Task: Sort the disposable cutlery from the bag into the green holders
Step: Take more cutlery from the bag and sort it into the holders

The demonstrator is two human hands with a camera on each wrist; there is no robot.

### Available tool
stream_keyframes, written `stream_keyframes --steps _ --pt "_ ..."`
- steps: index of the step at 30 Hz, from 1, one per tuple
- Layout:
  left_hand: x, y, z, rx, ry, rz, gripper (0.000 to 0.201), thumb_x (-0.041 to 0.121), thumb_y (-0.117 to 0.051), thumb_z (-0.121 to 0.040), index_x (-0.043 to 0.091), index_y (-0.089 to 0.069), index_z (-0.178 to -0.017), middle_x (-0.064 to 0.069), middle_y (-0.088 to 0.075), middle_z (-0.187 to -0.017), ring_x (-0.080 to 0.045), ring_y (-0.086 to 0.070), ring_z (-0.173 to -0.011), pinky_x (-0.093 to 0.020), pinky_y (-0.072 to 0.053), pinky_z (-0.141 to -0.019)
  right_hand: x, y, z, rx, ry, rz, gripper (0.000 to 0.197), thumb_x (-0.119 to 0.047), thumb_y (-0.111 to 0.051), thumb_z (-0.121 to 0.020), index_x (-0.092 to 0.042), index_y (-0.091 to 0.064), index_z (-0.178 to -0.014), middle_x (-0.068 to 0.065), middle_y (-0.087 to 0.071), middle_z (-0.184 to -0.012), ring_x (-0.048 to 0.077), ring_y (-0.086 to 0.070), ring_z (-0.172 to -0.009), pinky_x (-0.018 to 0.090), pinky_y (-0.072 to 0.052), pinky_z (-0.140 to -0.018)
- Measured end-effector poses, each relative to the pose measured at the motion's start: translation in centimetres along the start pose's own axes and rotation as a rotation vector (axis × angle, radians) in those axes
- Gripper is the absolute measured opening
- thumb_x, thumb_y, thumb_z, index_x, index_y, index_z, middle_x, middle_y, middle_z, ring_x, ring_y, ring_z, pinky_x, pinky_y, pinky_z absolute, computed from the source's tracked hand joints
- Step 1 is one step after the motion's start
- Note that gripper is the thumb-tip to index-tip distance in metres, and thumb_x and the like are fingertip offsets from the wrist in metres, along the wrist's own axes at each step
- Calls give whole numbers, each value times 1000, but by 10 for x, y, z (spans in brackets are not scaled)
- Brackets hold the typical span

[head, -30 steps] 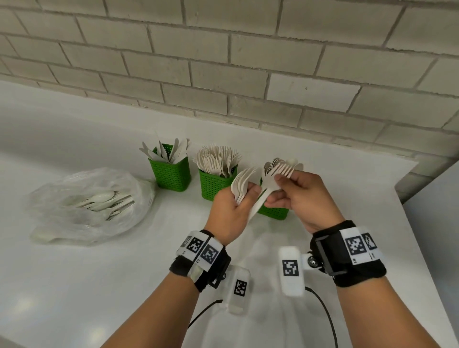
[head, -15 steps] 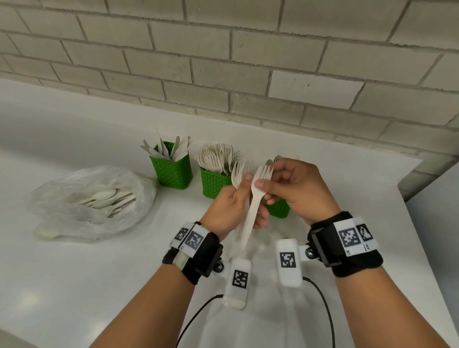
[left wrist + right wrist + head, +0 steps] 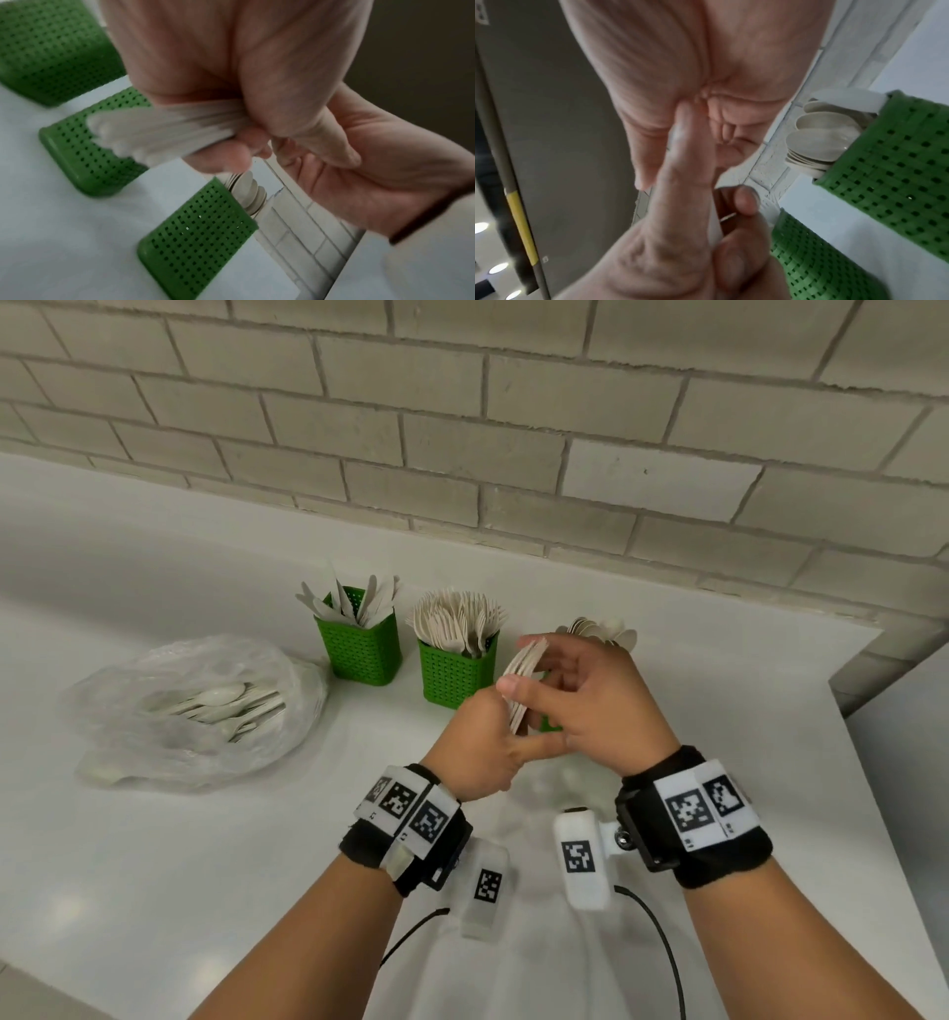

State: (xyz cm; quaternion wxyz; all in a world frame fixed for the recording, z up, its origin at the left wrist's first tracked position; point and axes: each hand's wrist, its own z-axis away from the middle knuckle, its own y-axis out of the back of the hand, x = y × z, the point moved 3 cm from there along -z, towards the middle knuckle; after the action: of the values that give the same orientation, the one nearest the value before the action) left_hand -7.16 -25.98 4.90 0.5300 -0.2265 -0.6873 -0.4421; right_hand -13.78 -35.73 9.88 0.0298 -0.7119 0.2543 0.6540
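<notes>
My left hand [image 3: 480, 747] grips a bundle of pale disposable forks [image 3: 521, 690] by the handles, in front of the three green holders. The handle ends [image 3: 154, 130] fan out of its fist in the left wrist view. My right hand [image 3: 590, 695] curls over the bundle's heads, with thumb and forefinger pinching them. The left holder [image 3: 362, 649] has knives, the middle holder [image 3: 454, 672] is full of forks, and the right holder [image 3: 551, 724] is mostly hidden behind my hands, with its spoons [image 3: 601, 629] showing above. The clear plastic bag [image 3: 195, 711] lies at the left with more cutlery inside.
All of this stands on a white counter [image 3: 205, 865] against a brick wall [image 3: 513, 428]. The counter's right edge [image 3: 873, 762] runs close beside my right wrist. Cables [image 3: 662, 942] trail from the wrist cameras near the front.
My right hand has added the single fork it held to the left hand's bundle and now closes over the fork heads. Both hands have dropped slightly and drawn together.
</notes>
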Motion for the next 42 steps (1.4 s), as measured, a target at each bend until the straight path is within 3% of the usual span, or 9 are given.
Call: stream_keyframes --steps 5,10,13,16,19,26,31,35,42 --pt "-9 -1 -1 68 -52 -168 60 44 -79 -74 18 -53 -121 11 -63 -90 -1 -61 -75 -10 -42 -54 3 -2 0 11 -15 -49 22 -18 -80 -78 -16 -69 -97 16 -70 -77 11 -61 -53 26 -52 -55" --pt "-16 1 2 63 -136 -349 34 38 -66 -86 11 -58 -104 2 -61 -84 -19 -61 -77 -31 -51 -68 15 -6 0 -6 -33 -35 19 -19 -78 -79 -14 -71 -96 -9 -63 -59 4 -56 -50 34 -57 -53" --pt "-26 -2 9 -45 -151 -325 28 29 -64 -91 10 -61 -110 -2 -61 -98 -16 -58 -88 -26 -48 -77 26 -12 3 -61 22 138 17 -24 -80 -78 -17 -72 -91 -11 -64 -59 3 -58 -53 29 -54 -55" --pt "-47 7 15 -26 -41 -321 14 26 -71 -87 20 -68 -99 2 -54 -84 -7 -47 -72 -27 -40 -67 39 -21 8 -107 -15 127 15 -20 -80 -77 -14 -73 -89 1 -66 -63 11 -58 -54 35 -55 -55" --pt "-53 13 20 -32 87 -88 12 15 -76 -84 6 -71 -90 4 -50 -58 -8 -43 -49 -26 -41 -51 43 -21 5 -115 -52 94 15 -17 -79 -79 -11 -72 -91 3 -65 -61 14 -59 -50 37 -54 -56" --pt "4 61 -13 142 -46 -226 20 19 -78 -82 4 -65 -75 -6 -61 -61 -10 -59 -48 -26 -51 -51 -16 -1 -28 42 89 138 14 -23 -77 -81 -24 -72 -94 -2 -72 -72 14 -65 -57 27 -55 -62" --pt "28 103 -40 313 -63 -409 33 15 -71 -85 27 -66 -116 6 -59 -100 -10 -60 -85 -21 -44 -77 -44 19 -63 215 165 227 16 -25 -77 -81 -20 -74 -96 0 -71 -72 14 -65 -55 39 -59 -66" --pt "14 97 -55 320 57 -846 35 44 -67 -85 43 -64 -119 4 -40 -140 -22 -33 -131 -41 -21 -108 -40 14 -86 172 133 227 19 -25 -78 -80 -17 -74 -96 6 -72 -72 19 -67 -56 46 -59 -70" --pt "-13 101 -59 365 36 -656 24 38 -74 -81 30 -74 -104 0 -51 -135 -25 -48 -124 -52 -35 -106 -34 9 -98 117 130 156 19 -22 -78 -81 -14 -74 -98 18 -70 -76 20 -64 -57 50 -59 -70"
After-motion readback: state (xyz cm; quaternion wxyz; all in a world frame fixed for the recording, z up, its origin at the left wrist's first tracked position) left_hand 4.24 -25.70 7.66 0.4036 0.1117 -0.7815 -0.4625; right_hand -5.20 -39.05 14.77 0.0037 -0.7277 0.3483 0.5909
